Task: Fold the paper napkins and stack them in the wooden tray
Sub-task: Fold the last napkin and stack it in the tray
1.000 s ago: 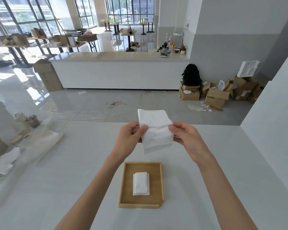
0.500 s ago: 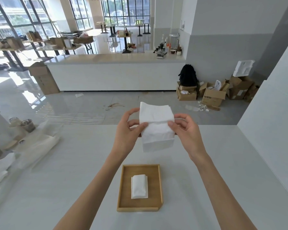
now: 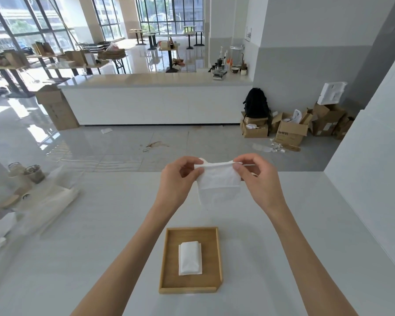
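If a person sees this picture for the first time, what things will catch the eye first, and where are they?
First, the white paper napkin held up in mid-air above the white table, pinched at its top edge by the left hand and the right hand. Next, nearer the camera, the wooden tray with a folded napkin lying inside.

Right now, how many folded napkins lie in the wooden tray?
1 visible: a folded napkin lies in the middle of the wooden tray. More may be hidden beneath it. Another napkin is held above the table by the left hand and right hand.
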